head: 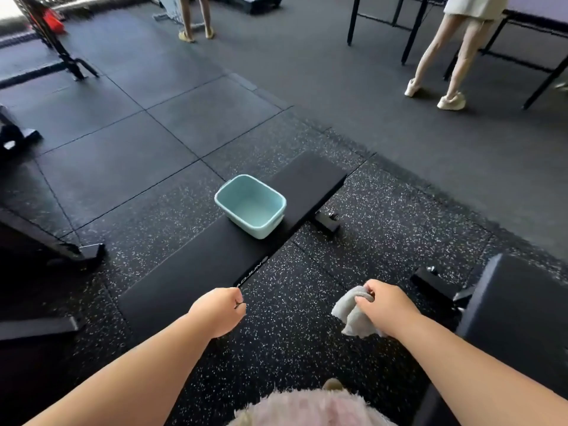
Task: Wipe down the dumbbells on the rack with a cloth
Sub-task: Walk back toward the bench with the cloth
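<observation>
My right hand [385, 305] grips a crumpled grey cloth [353, 315], which hangs below and left of the fist, over the speckled floor. My left hand [219, 312] is curled into a fist with nothing in it, hovering above the near end of a black flat bench [190, 281]. On the bench's middle stands a pale teal plastic tub [250, 206], which looks empty. No dumbbells or dumbbell rack show in the head view.
A second black bench [516, 305] is at the right. Black equipment frames [46, 241] stand at the left. Two people's legs [442, 56] stand at the back by black table legs [412, 29].
</observation>
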{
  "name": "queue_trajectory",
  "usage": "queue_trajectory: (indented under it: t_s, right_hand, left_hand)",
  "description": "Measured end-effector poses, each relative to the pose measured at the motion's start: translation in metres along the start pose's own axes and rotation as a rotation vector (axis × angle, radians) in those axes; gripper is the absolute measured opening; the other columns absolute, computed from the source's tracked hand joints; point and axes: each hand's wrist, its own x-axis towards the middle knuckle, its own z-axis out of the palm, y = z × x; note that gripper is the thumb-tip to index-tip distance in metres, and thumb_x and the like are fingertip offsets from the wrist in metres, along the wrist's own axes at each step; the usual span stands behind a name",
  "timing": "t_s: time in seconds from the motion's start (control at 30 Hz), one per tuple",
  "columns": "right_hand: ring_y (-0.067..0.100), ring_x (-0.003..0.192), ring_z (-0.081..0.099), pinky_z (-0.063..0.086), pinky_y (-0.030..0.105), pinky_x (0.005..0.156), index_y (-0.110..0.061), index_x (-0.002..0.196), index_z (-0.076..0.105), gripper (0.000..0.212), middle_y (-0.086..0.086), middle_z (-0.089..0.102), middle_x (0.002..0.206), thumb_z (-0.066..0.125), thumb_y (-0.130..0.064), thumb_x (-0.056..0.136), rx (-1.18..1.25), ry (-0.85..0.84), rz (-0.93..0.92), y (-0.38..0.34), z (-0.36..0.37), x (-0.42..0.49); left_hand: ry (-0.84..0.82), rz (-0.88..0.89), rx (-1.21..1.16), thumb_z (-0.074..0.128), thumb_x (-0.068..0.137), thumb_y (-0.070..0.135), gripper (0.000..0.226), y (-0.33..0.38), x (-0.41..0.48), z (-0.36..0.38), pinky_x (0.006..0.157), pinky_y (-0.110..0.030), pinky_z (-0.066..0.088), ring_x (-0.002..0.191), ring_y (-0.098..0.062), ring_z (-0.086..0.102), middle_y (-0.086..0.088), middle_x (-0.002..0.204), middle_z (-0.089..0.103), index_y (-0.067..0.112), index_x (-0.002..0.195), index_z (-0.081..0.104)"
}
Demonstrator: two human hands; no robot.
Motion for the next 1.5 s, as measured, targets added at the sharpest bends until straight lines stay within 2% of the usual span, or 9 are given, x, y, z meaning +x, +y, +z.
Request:
queue_trajectory:
  t_s: [0.17,0.3,0.5,0.67,0.87,0.93,1.03,1.2,1.5]
  right_hand:
    - [0.018,0.083,0.066,0.06,0.037,0.069,-0.032,0.087,0.055,0.016,-0.003,0.068,0.092,0.056,-0.047,0.094,-0.058,0.006,-0.034,0.004,-0.058,0.069]
    - [0.015,0.081,0.065,0.054,0.03,0.06,-0.03,0.09,0.056,0.016,-0.004,0.067,0.09,0.057,-0.044,0.097,-0.044,0.016,-0.095,-0.018,-0.084,0.115]
    - [0.013,0.084,0.065,0.058,0.036,0.079,-0.032,0.09,0.059,0.012,-0.008,0.068,0.09,0.057,-0.043,0.094,-0.044,-0.024,-0.177,-0.075,-0.102,0.185]
    - [0.012,0.08,0.063,0.053,0.032,0.064,-0.032,0.085,0.057,0.008,-0.009,0.066,0.086,0.055,-0.038,0.09,-0.135,-0.055,-0.261,-0.126,-0.13,0.239]
    - [0.012,0.079,0.062,0.053,0.034,0.069,-0.028,0.086,0.057,0.009,-0.008,0.065,0.084,0.055,-0.037,0.088,-0.202,-0.076,-0.324,-0.187,-0.156,0.296]
    - [0.012,0.079,0.062,0.053,0.034,0.068,-0.028,0.086,0.057,0.01,-0.008,0.066,0.084,0.056,-0.038,0.088,-0.212,-0.084,-0.374,-0.208,-0.158,0.314]
    - [0.011,0.079,0.061,0.047,0.029,0.062,-0.028,0.089,0.058,0.011,-0.009,0.065,0.086,0.058,-0.039,0.091,-0.263,-0.131,-0.467,-0.238,-0.154,0.338]
    - [0.013,0.081,0.06,0.047,0.03,0.066,-0.029,0.097,0.06,0.012,-0.008,0.064,0.089,0.059,-0.04,0.093,-0.402,-0.214,-0.671,-0.282,-0.143,0.381]
    - [0.021,0.083,0.063,0.052,0.036,0.071,-0.027,0.087,0.053,0.017,-0.006,0.065,0.086,0.061,-0.043,0.09,-0.698,-0.4,-1.088,-0.379,-0.132,0.435]
  left_hand:
    - [0.015,-0.002,-0.071,0.043,0.105,0.043,0.023,0.059,0.033,0.001,0.075,-0.031,0.05,0.089,-0.017,0.061,0.011,0.098,0.065,0.028,0.108,0.061]
    - [0.036,-0.01,-0.105,0.046,0.104,0.046,0.029,0.073,0.059,-0.016,0.09,-0.036,0.056,0.104,-0.021,0.065,0.007,0.116,0.07,0.027,0.117,0.064]
    - [0.116,-0.132,-0.157,0.048,0.103,0.048,0.03,0.045,0.135,-0.075,0.088,-0.034,0.056,0.103,-0.02,0.066,0.007,0.115,0.071,0.03,0.121,0.065]
    - [0.112,-0.184,-0.201,0.048,0.103,0.046,0.028,0.023,0.201,-0.123,0.089,-0.036,0.056,0.102,-0.022,0.066,0.005,0.113,0.071,0.028,0.115,0.065]
    - [0.094,-0.148,-0.159,0.044,0.103,0.044,0.021,0.011,0.244,-0.169,0.072,-0.034,0.046,0.09,-0.02,0.06,0.008,0.102,0.066,0.028,0.104,0.057]
    - [0.091,-0.162,-0.16,0.043,0.103,0.045,0.024,0.004,0.251,-0.179,0.073,-0.035,0.049,0.092,-0.019,0.062,0.007,0.105,0.068,0.028,0.107,0.059]
    - [0.11,-0.233,-0.242,0.044,0.104,0.045,0.027,-0.004,0.255,-0.185,0.083,-0.037,0.056,0.095,-0.018,0.064,0.009,0.106,0.068,0.029,0.115,0.063]
    - [0.114,-0.363,-0.366,0.047,0.103,0.049,0.026,-0.011,0.254,-0.172,0.086,-0.039,0.059,0.095,-0.013,0.065,0.013,0.109,0.069,0.033,0.117,0.062]
    - [0.202,-0.813,-0.684,0.046,0.105,0.051,0.027,0.021,0.223,-0.158,0.089,-0.037,0.058,0.097,-0.01,0.064,0.015,0.114,0.066,0.036,0.123,0.058]
